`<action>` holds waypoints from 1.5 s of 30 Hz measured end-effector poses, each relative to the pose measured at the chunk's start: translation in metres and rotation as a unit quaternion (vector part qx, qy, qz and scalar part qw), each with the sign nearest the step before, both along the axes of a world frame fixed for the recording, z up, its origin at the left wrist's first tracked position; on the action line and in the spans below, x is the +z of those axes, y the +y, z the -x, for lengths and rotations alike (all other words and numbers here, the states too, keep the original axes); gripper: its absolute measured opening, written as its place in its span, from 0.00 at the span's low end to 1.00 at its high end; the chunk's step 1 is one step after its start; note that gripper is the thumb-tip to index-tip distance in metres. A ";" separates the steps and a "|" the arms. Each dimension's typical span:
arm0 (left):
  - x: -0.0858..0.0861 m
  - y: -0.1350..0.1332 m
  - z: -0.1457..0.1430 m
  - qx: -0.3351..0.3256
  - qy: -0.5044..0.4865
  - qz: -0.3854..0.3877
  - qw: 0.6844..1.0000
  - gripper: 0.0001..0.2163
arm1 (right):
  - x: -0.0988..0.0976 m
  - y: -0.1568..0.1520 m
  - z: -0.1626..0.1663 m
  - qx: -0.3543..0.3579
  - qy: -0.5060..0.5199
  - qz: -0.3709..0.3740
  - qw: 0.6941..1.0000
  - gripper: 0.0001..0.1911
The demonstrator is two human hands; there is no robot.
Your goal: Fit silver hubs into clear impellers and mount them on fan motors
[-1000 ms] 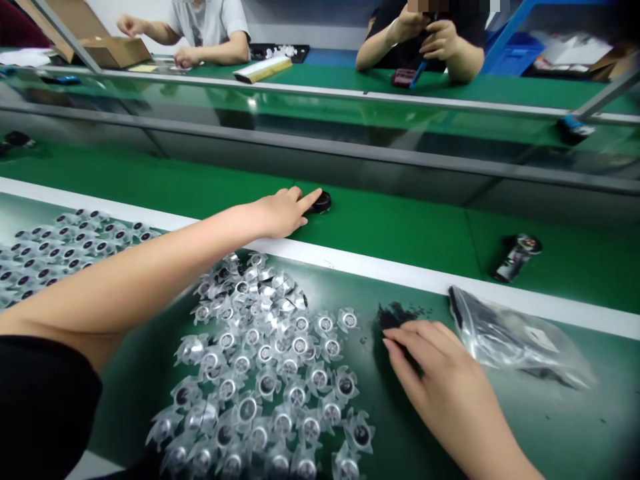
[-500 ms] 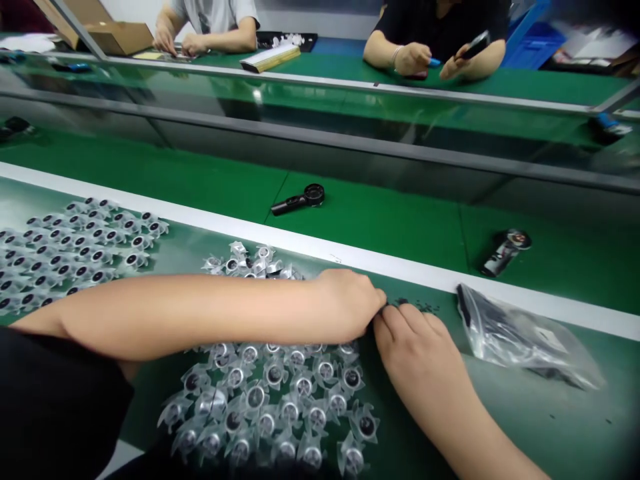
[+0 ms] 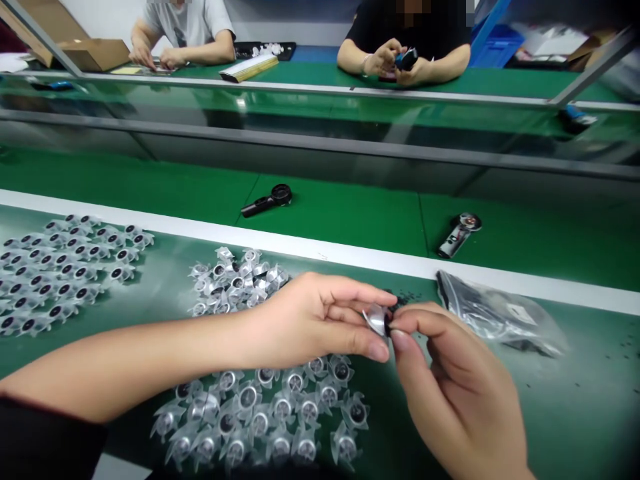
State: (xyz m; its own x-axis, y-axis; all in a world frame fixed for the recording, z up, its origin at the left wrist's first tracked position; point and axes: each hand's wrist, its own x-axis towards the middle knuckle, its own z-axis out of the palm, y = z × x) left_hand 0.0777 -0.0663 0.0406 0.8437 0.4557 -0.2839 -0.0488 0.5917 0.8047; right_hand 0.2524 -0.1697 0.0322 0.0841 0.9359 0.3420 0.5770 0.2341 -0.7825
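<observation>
My left hand (image 3: 320,323) holds a small clear plastic fan blade (image 3: 376,321) between its thumb and fingers. The thumb and forefinger of my right hand (image 3: 460,380) are pinched on a tiny black piece (image 3: 389,323) against the right side of that blade; its exact shape is mostly hidden. Just behind my fingertips lies a scatter of tiny black pieces (image 3: 409,297). Below my left forearm sit several loose fan blades (image 3: 283,405) with silvery hubs, and beyond it is a heap of more (image 3: 239,283).
Rows of fan blades with dark centres (image 3: 63,260) stand at left. A zip bag of black parts (image 3: 500,313) lies at right. On the green belt are a black handheld fan body (image 3: 270,200) and another handheld unit (image 3: 459,235). Two people work across a rail (image 3: 300,143).
My hands have turned and opened to view; a fan blade now shows between them. The view has shifted right. Across the line, a person's hands have come together on a dark device.
</observation>
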 end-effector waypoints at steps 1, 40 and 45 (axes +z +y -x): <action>0.001 -0.001 0.000 0.002 -0.001 -0.003 1.000 0.21 | 0.000 0.000 0.001 -0.004 -0.003 -0.003 1.000 0.07; 0.012 0.049 -0.070 -0.009 -0.040 -0.670 0.741 0.43 | -0.006 0.004 -0.040 0.104 0.695 0.107 0.703 0.11; -0.002 0.108 -0.132 -0.015 0.362 -0.588 0.723 0.28 | -0.003 0.007 -0.056 0.015 0.676 0.087 0.731 0.12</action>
